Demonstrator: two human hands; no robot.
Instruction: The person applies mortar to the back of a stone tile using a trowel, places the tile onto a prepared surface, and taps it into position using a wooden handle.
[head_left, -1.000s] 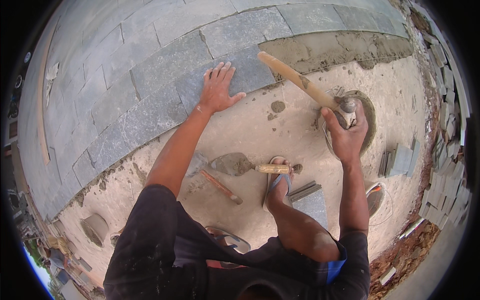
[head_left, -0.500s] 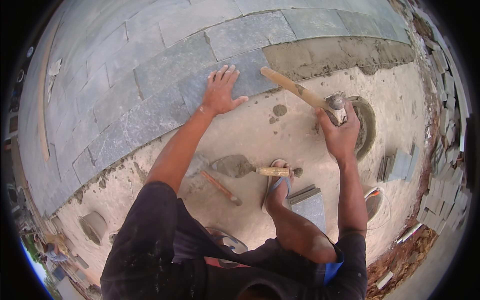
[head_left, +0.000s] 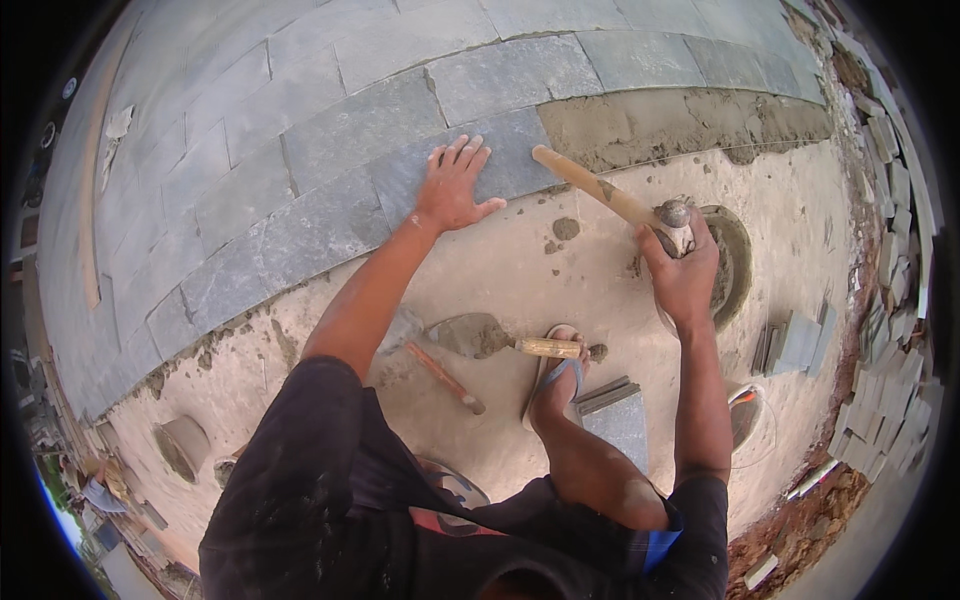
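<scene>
The right hand (head_left: pixel 685 275) is closing fully around the head end of a hammer (head_left: pixel 625 203), its wooden handle pointing toward ten o'clock over the slab edge. The left hand (head_left: pixel 452 190) is lying open, fingers spread and palm flat, pressing on a grey stone slab (head_left: pixel 400 185) at eleven o'clock from the right hand; it is gripping nothing.

That slab is sitting in the nearest row of the paving (head_left: pixel 300 130), which is filling the upper left of the view with several rows already laid. Judging by this, most of the visible surface is done. What is left appears to be the strip of wet mortar bed (head_left: pixel 680 125) running toward two o'clock from the left hand, still bare of stone, and the sandy ground (head_left: pixel 500 280) below it.

Outward from the hands: a round mortar pan (head_left: pixel 735 265) is sitting just behind the right hand at three o'clock. A trowel (head_left: pixel 500 340) loaded with mortar is lying at six o'clock from the left hand, its handle touching or just beside the person's sandalled foot (head_left: pixel 560 375). A second tool with a reddish handle (head_left: pixel 445 375) is lying near it. Spare cut slabs (head_left: pixel 790 345) are stacked at four o'clock, with more piled along the right edge.

Nothing is lying on the mortar strip itself; the trowel and foot are crowding the ground below the slab.
</scene>
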